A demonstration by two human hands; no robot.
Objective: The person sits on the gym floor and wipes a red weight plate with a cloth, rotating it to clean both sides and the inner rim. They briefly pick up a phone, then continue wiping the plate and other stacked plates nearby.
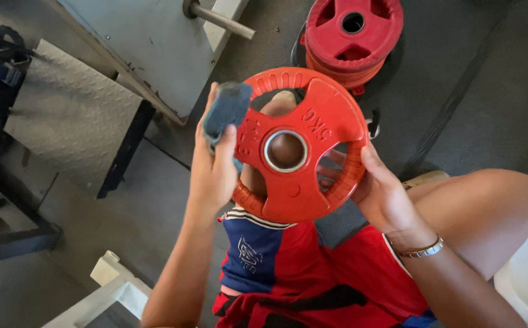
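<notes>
Red plate held up over lap, between both hands. Right hand grip closed on plate's rim, fingers through a cutout. Left hand grip pinched shut on grey cloth, cloth pressed against plate's left edge. More red plates stacked on floor beyond, well apart.

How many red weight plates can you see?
At least 3: one plate held up between the left hand and right hand, and a stack of plates on the floor behind, showing two or more; some may be hidden underneath.
</notes>
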